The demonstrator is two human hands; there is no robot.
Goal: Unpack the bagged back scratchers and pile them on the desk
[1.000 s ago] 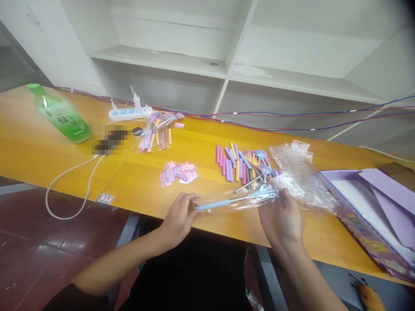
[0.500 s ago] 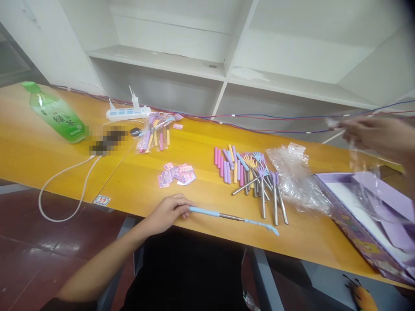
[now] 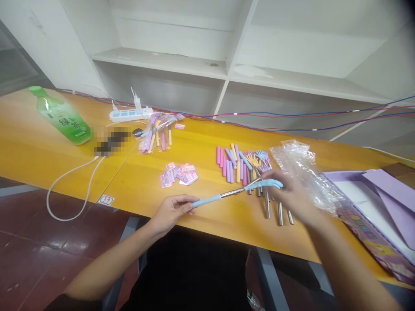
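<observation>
My left hand is closed on the blue handle end of a telescopic back scratcher, held above the front of the table. Its metal rod points right and its blue claw head tilts slightly up. My right hand, blurred by motion, is beside that claw head and over the pile; I cannot tell whether it grips anything. Beneath it lie several metal rods with coloured claw heads, partly covered by the hand. Loose pink, purple, yellow and blue handle sleeves lie to their left.
Clear plastic bags lie beside a purple box at the right. Small printed cards are mid-table. Bagged back scratchers, a power strip and a green tea bottle stand farther left. Cables run along the back.
My right hand has come in from the far right, where it held a clear plastic bag, to the claw head. The back scratcher's head end has swung up.
</observation>
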